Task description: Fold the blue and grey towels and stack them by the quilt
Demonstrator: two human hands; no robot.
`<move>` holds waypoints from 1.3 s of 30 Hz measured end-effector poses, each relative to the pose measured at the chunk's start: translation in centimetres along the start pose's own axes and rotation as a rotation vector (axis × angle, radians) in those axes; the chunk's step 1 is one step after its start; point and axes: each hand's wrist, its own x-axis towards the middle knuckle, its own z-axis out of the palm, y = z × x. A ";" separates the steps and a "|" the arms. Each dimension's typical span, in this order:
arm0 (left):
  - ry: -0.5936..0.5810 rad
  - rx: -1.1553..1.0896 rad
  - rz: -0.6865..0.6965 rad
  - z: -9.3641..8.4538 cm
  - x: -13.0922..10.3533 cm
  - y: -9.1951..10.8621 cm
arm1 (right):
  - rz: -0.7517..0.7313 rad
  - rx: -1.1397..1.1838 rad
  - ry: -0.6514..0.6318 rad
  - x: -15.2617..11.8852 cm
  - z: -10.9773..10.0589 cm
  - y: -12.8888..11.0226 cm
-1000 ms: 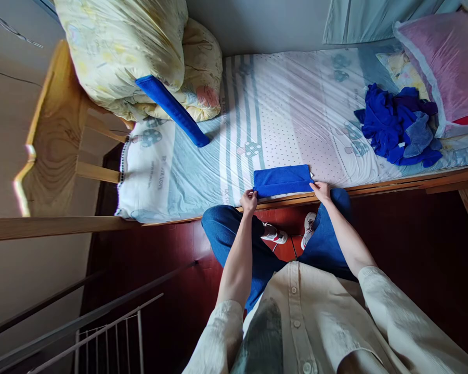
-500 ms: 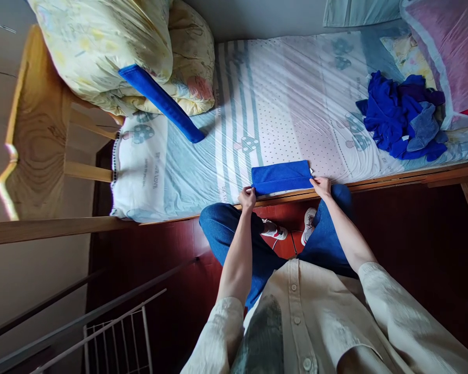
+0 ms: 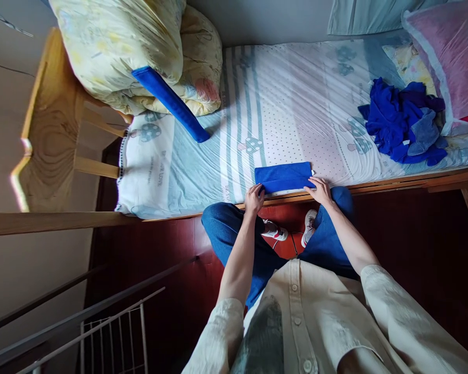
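A folded blue cloth [image 3: 284, 176] lies flat near the front edge of the bed [image 3: 195, 182], with a small white tag at its right side. My left hand [image 3: 254, 198] is at its lower left corner, fingers bent and touching the edge. At the lower right corner rests my right hand [image 3: 319, 190], its fingers apart on the cloth. Another blue cloth, folded into a long strip [image 3: 171, 104], leans from the yellow bedding onto the sheet. Crumpled blue cloths [image 3: 393, 119] form a pile at the right of the bed.
Bulky yellow bedding [image 3: 120, 47] sits at the back left beside the wooden bed end [image 3: 54, 130]. A pink pillow [image 3: 444, 62] is at the far right. A white wire rack [image 3: 113, 337] stands at the lower left.
Both hands have shifted from pinching the cloth's corners to resting with fingers more spread along its lower edge. The view has moved slightly.
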 end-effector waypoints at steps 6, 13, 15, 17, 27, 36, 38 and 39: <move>-0.032 -0.032 -0.017 0.3 0.1 -0.3 | 0.070 0.091 -0.053 0.6 0.0 0.6; 0.036 -0.122 -0.217 -0.3 1.3 0.8 | 0.265 0.341 -0.046 2.0 0.2 1.6; 0.066 -0.152 -0.303 -0.4 1.7 1.0 | 0.320 0.364 -0.040 2.3 0.4 1.8; 0.091 -0.180 -0.382 -0.4 2.2 1.2 | 0.371 0.377 -0.032 2.6 0.8 1.9; 0.134 -0.265 -0.489 0.7 3.7 -0.1 | 0.308 0.305 -0.005 2.9 1.3 2.8; 0.188 -0.298 -0.558 0.4 3.5 0.7 | 0.354 0.208 -0.010 2.9 1.4 2.9; 0.192 -0.288 -0.591 0.3 3.3 0.7 | 0.370 0.194 -0.024 2.9 1.6 3.1; 0.187 -0.277 -0.610 0.2 3.2 0.7 | 0.379 0.187 -0.030 3.0 1.7 3.1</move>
